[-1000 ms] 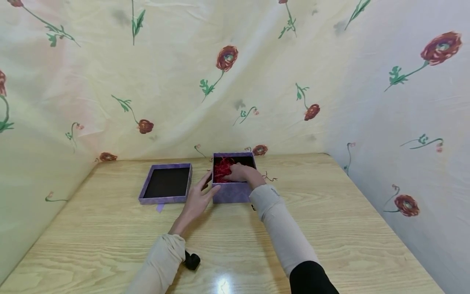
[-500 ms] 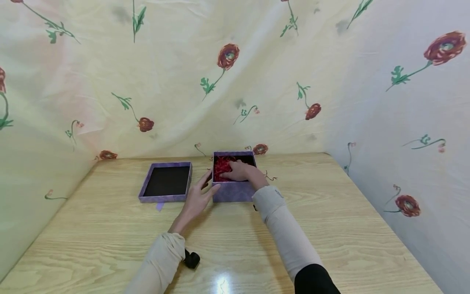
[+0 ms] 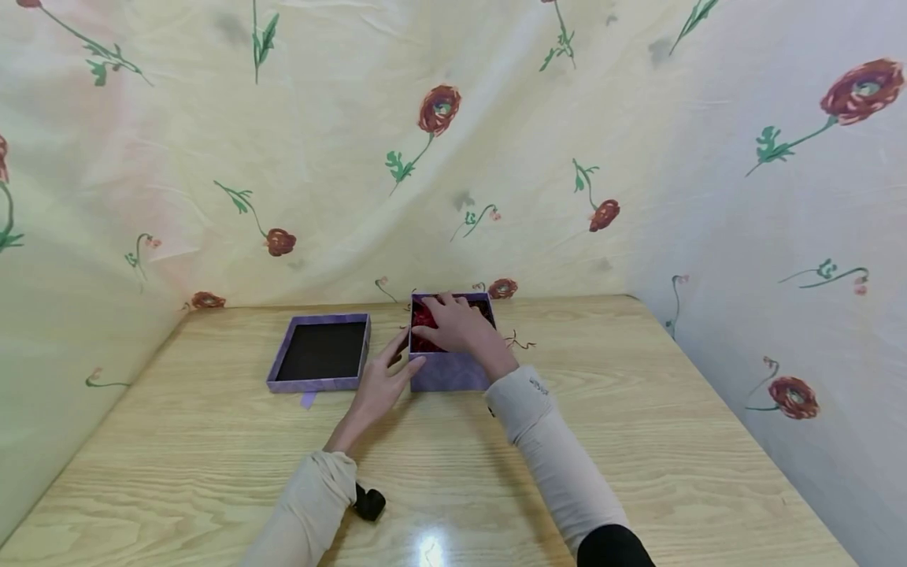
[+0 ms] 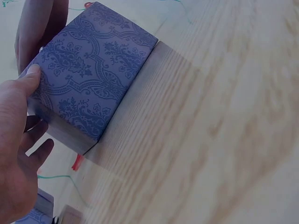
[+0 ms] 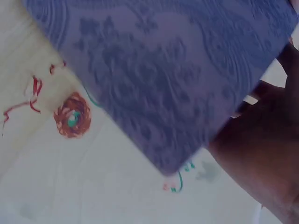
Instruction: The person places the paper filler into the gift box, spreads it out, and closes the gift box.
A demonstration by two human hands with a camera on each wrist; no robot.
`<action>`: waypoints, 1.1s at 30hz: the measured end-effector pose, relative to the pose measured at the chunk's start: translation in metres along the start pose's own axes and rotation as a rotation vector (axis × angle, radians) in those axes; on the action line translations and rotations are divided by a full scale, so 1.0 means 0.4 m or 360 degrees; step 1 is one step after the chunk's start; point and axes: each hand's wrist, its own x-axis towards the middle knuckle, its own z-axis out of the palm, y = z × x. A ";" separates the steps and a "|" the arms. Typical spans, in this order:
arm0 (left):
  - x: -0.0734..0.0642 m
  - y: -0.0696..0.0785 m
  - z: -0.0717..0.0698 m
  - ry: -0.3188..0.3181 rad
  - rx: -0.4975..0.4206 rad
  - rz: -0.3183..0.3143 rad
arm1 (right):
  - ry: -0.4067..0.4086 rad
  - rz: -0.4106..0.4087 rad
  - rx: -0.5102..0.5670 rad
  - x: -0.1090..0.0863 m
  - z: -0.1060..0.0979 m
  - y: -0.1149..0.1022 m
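Observation:
A purple box (image 3: 446,375) with a damask pattern stands without its lid at the back of the table. Red shredded paper (image 3: 422,316) fills part of it. My left hand (image 3: 381,384) holds the box's near left corner; in the left wrist view the thumb (image 4: 32,80) lies on one patterned side and the other fingers along the adjoining side. Over the box's top is my right hand (image 3: 459,324), palm down with fingers spread across the shredded paper. That hand hides much of the inside, and its fingertips are hard to make out in the right wrist view.
Left of the box lies the purple lid (image 3: 315,385), its black inside up, with a small lilac tab (image 3: 308,400) at its front edge. Loose red strands (image 3: 520,342) lie right of the box. A floral cloth (image 3: 340,157) hangs behind the wooden table (image 3: 212,457).
My right hand has risen from inside the box and spread its fingers over the shredded paper, reaching toward the back rim. The left hand and lid stay in place.

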 end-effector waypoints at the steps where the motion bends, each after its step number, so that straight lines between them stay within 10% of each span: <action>1: 0.000 0.000 0.000 -0.0001 -0.0007 0.0006 | -0.0011 -0.0018 -0.0010 0.003 0.004 -0.002; 19: -0.018 0.104 -0.009 -0.0020 -0.0012 -0.0058 | -0.0232 0.0021 -0.0011 0.058 0.051 0.015; 33: -0.018 0.103 -0.010 -0.0025 -0.0046 -0.0084 | -0.0222 0.0027 0.0023 0.068 0.058 0.022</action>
